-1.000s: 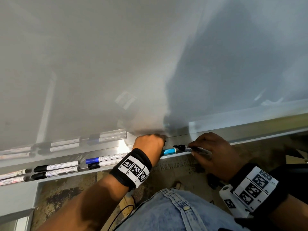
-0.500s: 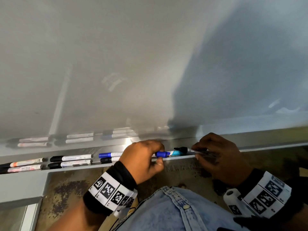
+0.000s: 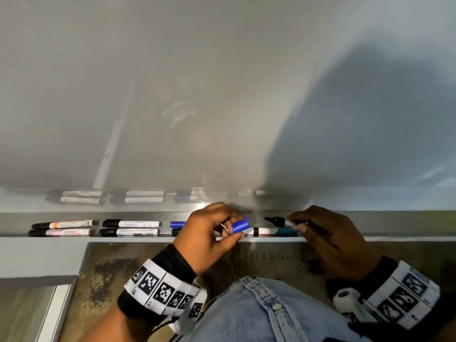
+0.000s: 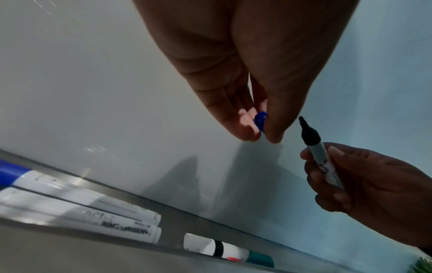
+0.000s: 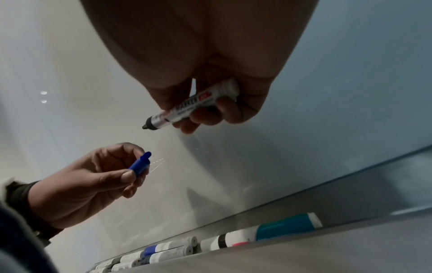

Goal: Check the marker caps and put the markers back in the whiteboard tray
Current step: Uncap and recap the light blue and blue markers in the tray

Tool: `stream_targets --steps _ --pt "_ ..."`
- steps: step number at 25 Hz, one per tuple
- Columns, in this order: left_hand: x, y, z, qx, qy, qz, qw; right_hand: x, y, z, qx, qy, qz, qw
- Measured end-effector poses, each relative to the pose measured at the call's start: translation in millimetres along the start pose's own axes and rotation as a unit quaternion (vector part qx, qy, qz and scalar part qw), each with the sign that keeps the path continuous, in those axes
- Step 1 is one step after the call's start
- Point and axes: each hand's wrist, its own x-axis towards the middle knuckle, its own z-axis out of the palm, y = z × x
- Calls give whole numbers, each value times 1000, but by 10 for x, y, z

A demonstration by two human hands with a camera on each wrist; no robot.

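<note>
My left hand pinches a loose blue cap between thumb and fingers, just above the whiteboard tray; the same blue cap shows in the right wrist view. My right hand grips an uncapped black-tipped marker with its bare tip pointing left toward the cap, a short gap between them. The marker and the cap also show in the left wrist view. Below the hands a white marker with a teal cap lies in the tray.
Several capped markers lie in pairs along the tray to the left, black-capped and blue-capped. The whiteboard rises directly behind. A stained floor lies below the tray edge. My denim shirt is at the bottom.
My left hand has lifted off the tray and come back with the blue cap, now pinched free in the air. The right hand keeps the uncapped marker near the same spot.
</note>
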Motion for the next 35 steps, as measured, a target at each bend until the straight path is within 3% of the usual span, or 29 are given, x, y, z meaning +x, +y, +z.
stream_targets --steps 5,8,18,28,35 --pt "-22 10 -68 -3 34 2 999 51 -69 43 -6 -6 8 1000" --pt "-35 28 -103 -18 45 0 999 98 -115 39 -30 -11 -29 999" --pt "-12 83 -97 -10 25 37 999 128 -150 40 -40 -19 -56 997" --pt "32 109 -68 64 -16 61 996 142 -204 28 -35 -13 -63 997" --pt "-4 140 -34 30 -13 71 997 166 -202 37 25 -6 -88 996"
